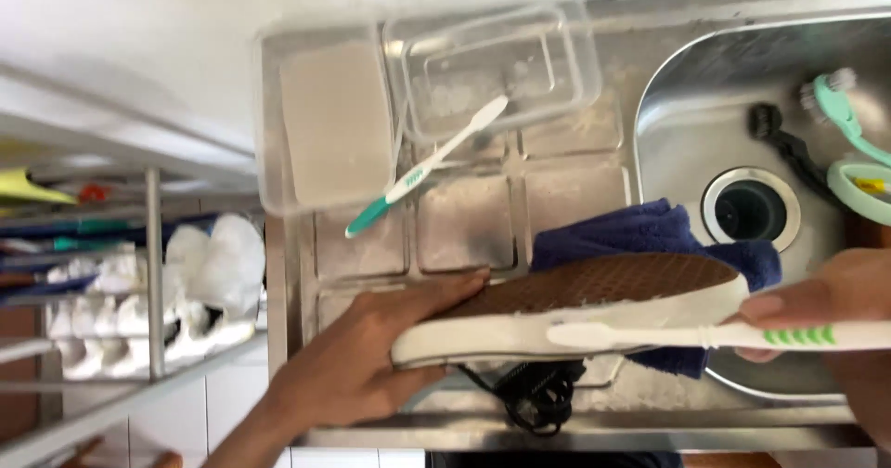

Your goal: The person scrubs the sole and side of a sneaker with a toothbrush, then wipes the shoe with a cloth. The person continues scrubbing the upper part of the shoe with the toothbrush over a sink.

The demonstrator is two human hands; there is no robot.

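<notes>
Left hand (357, 361) fingers wrap the shoe (566, 310), held sole-up over the sink drainboard (464, 222); right hand (835, 315) fingers close on a toothbrush (705, 336) touching the shoe's white edge

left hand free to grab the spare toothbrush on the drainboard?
Probably not right now: the left hand is gripping the shoe. The path to the spare toothbrush over the drainboard looks open, so it could once it lets go.

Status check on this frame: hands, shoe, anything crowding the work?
Left hand grips the shoe, sole up, on its side. Right hand holds a toothbrush along the white sole edge. Blue cloth lies under the shoe; second toothbrush apart, behind.
</notes>
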